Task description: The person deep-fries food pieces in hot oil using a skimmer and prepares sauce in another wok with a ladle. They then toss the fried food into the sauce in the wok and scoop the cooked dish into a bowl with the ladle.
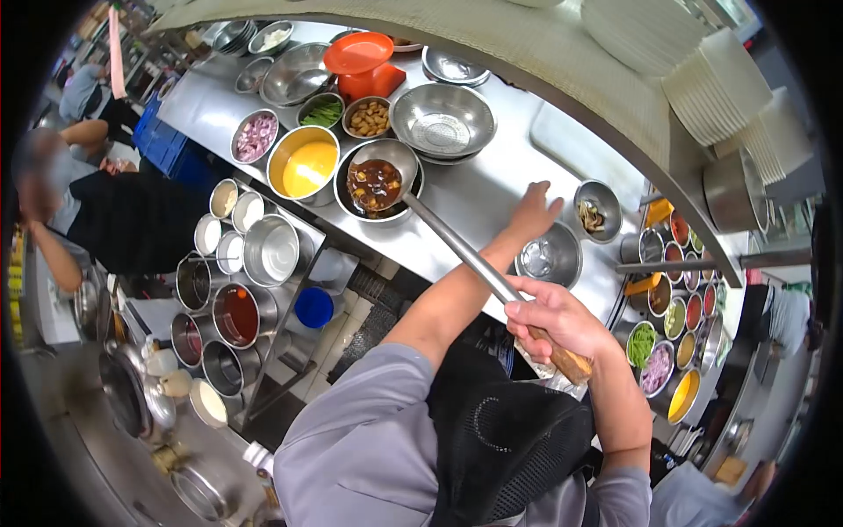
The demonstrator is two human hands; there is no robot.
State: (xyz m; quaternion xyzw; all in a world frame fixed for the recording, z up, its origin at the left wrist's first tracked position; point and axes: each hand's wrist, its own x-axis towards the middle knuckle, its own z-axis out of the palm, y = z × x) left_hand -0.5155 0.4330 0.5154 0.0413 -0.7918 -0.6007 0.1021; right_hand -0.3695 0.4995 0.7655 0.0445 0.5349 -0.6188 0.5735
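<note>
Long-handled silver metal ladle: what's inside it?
Inside the long-handled silver metal ladle is lumpy, dark brown liquid. The liquid covers the ladle's bottom, so anything sunk down there can't be seen.

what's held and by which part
The right hand holds the long-handled silver metal ladle by its brown wooden grip; the left hand appears empty.

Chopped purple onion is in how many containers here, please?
2 clearly: one container left of the yellow-liquid pot, another container at right beside the chopped greens; more may be hidden.
</note>
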